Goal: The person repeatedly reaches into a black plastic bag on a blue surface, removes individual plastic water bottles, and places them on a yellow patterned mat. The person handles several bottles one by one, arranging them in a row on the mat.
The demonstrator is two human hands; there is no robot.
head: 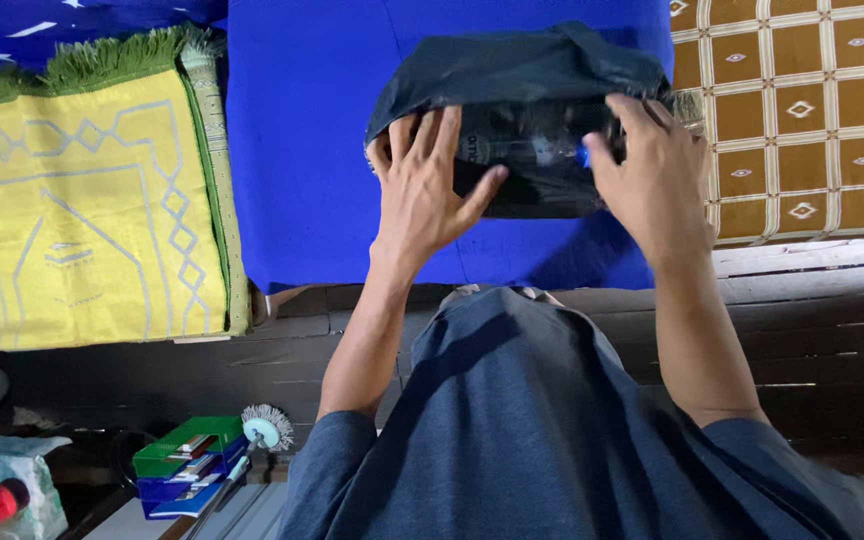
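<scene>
Left hand (pixel 430 185) lies spread and flat on the dark cloth (pixel 522 75) at upper centre of the frame, on the blue mat (pixel 302 150). Our right hand (pixel 652 175) grips the cloth's right edge, fingers curled. To fold well, we judge we should press the left palm firm and keep the edges level. A yellow rug (pixel 82 210) lies at left.
</scene>
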